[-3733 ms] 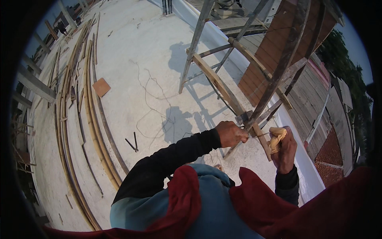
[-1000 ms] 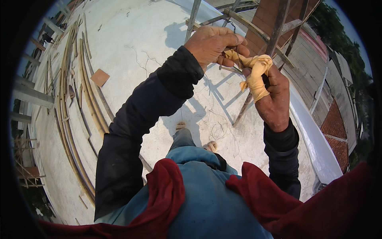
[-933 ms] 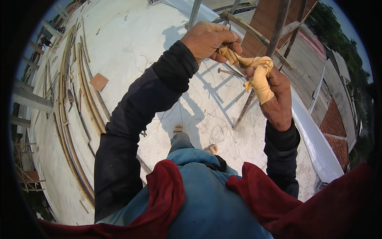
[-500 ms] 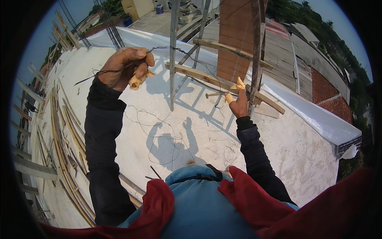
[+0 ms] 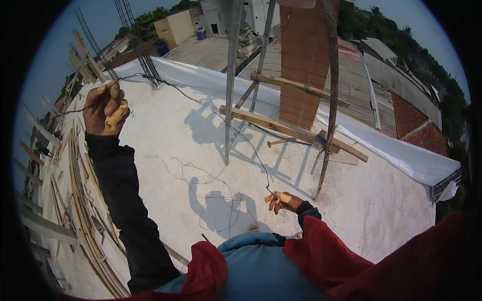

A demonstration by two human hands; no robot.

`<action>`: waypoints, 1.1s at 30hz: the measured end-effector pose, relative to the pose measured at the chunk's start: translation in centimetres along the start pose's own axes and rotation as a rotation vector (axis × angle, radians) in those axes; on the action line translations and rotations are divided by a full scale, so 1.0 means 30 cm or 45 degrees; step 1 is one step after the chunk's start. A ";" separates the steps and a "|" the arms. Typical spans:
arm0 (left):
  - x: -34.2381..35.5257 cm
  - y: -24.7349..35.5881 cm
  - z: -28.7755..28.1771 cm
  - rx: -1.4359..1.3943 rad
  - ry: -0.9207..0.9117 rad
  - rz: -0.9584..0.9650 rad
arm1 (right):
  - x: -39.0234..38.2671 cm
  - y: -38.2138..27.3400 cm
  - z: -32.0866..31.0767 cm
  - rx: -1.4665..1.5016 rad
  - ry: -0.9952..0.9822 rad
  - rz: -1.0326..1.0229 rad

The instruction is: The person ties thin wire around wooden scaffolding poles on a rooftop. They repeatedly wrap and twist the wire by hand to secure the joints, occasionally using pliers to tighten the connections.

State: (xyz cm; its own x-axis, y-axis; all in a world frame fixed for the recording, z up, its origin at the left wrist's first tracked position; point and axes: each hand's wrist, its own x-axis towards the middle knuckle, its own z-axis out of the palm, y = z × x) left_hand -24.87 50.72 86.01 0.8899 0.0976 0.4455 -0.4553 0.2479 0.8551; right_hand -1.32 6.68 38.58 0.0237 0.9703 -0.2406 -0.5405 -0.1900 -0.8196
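Note:
My left hand (image 5: pixel 104 108), raised at the far left, is closed around a thin dark wire (image 5: pixel 183 93). The wire loops across in front of me and comes down to my right hand (image 5: pixel 284 202), whose fingers pinch its other stretch low over the slab. Pale tape or cloth wraps fingers on both hands. A short wire tail sticks out to the left of my left hand. Beyond my right hand, a hammer (image 5: pixel 281 142) rests at the wooden crosspiece (image 5: pixel 271 123) of a metal-and-wood frame. Loose wire (image 5: pixel 221 180) lies tangled on the pale slab.
The frame's upright metal legs (image 5: pixel 231 85) stand on the slab (image 5: pixel 165 190) ahead. Behind them rises a brown panel (image 5: pixel 304 65). White sheeting (image 5: pixel 396 158) lines the slab's edge, with roofs beyond. Long poles (image 5: pixel 83 215) lie at left, and steel rebar (image 5: pixel 145 62) stands upright far left.
My left hand has moved left and slightly down, drawing the wire out. My right hand has left the frame beside the hammer and come down nearer me, now pinching the wire.

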 end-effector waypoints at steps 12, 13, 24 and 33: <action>-0.456 -1.127 -0.026 0.205 1.493 -0.064 | -0.039 -0.363 0.203 -0.804 0.874 -0.569; -0.460 -1.191 0.073 0.379 1.363 -0.089 | -0.021 -0.408 0.213 -0.918 0.936 -0.575; -0.134 -1.188 0.369 1.622 0.207 0.170 | -0.056 -0.648 0.305 -1.689 0.970 -0.538; 0.039 -1.267 0.483 1.869 0.034 0.515 | -0.317 -0.706 0.291 -1.859 1.046 -0.553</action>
State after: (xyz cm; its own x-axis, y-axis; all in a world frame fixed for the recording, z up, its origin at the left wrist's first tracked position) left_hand -6.91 27.43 57.86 0.6955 -0.0575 0.7162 -0.2699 -0.9447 0.1863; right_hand 2.55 2.78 62.78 0.5882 0.7482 0.3071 0.7563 -0.3744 -0.5364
